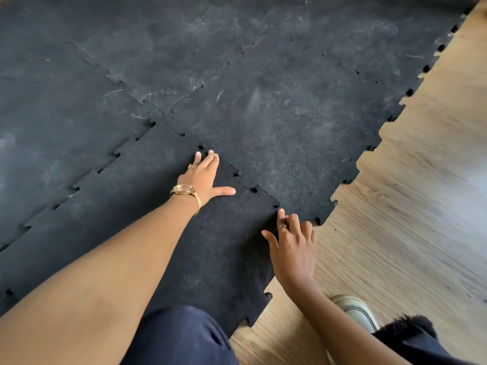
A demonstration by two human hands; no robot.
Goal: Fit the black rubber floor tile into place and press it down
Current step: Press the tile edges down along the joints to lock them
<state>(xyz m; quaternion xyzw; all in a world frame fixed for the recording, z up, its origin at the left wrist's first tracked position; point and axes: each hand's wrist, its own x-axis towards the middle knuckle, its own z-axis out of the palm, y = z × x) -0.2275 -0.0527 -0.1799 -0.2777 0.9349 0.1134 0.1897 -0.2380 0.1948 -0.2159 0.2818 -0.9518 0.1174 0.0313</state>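
The black rubber floor tile [147, 222] lies flat in front of me, its toothed edges meeting the laid tiles on its left and far sides. My left hand [201, 177], with a gold watch on the wrist, rests palm down with spread fingers on the tile, fingertips at the far seam. My right hand [292, 246], wearing a ring, has its fingertips on the tile's right corner where it meets the neighbouring tile [284, 133]. Neither hand holds anything.
Several interlocked black tiles [184, 43] cover the floor ahead and to the left. Bare wooden floor [411, 206] runs along the right. My knee in dark trousers [179, 338] and a light shoe [355, 309] are at the bottom.
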